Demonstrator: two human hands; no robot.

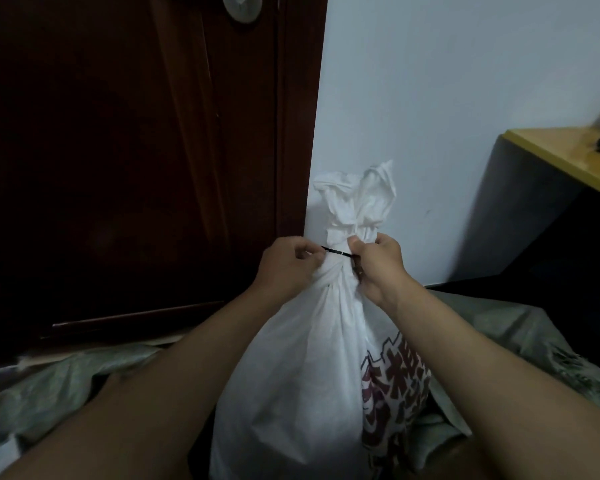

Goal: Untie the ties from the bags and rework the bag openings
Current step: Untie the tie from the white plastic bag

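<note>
A full white bag (291,368) with dark red printed characters on its right side stands upright in front of me. Its neck is gathered and bound by a thin black tie (336,253), and the crumpled opening flares above it. My left hand (286,266) pinches the loose end of the tie at the left of the neck. My right hand (378,268) grips the bag's neck at the tie on the right side.
A dark brown door (136,150) stands behind on the left, a pale wall (447,98) on the right. A yellow-topped table (568,157) with a dark side is at the far right. Greenish sacks (66,386) lie around the bag's base.
</note>
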